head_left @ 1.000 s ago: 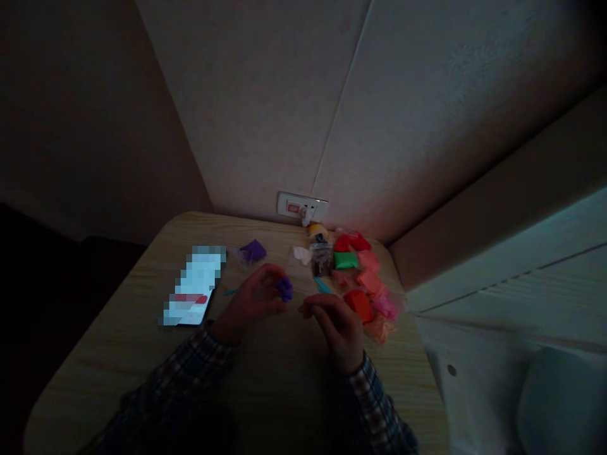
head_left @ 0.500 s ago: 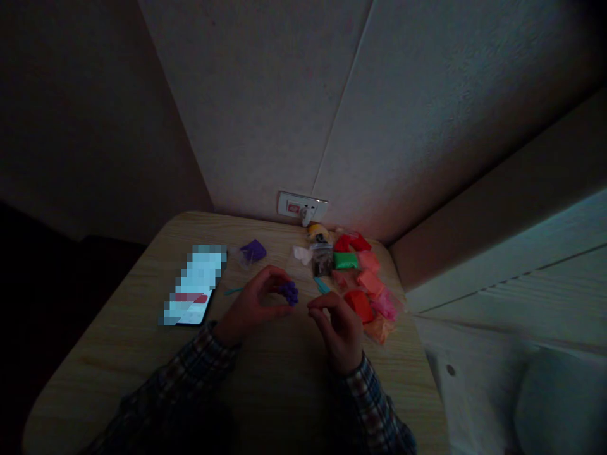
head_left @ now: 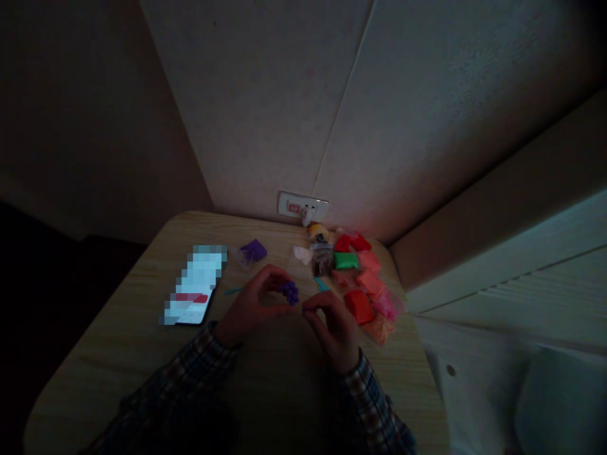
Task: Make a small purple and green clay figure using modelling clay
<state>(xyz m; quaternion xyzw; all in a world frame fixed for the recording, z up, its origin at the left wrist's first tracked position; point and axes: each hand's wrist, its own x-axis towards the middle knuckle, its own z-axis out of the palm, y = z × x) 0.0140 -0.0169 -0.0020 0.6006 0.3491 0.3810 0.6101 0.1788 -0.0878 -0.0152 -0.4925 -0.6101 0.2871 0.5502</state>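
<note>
My left hand (head_left: 258, 303) holds a bumpy purple clay cluster (head_left: 291, 292), like a bunch of small balls, between thumb and fingers above the table. Just right of it, my right hand (head_left: 334, 325) has thumb and forefinger pinched together; whatever is between the tips is too small and dark to make out. Beyond the right hand lies a turquoise tool (head_left: 322, 284). Another thin turquoise tool (head_left: 232, 291) sticks out behind the left hand. An opened packet of purple clay (head_left: 253, 250) lies farther back.
A lit phone (head_left: 196, 284) lies on the left of the wooden table (head_left: 118, 328). Several clay packets crowd the right side, among them a green one (head_left: 346, 260) and a red one (head_left: 359, 307). Against the wall is a socket (head_left: 302, 207) with a plug. White clay (head_left: 302, 254) sits near the back.
My right hand has moved slightly left, bringing its pinched fingertips closer to the purple clay cluster. The cluster appears slightly turned in my left hand, which otherwise stays in place.
</note>
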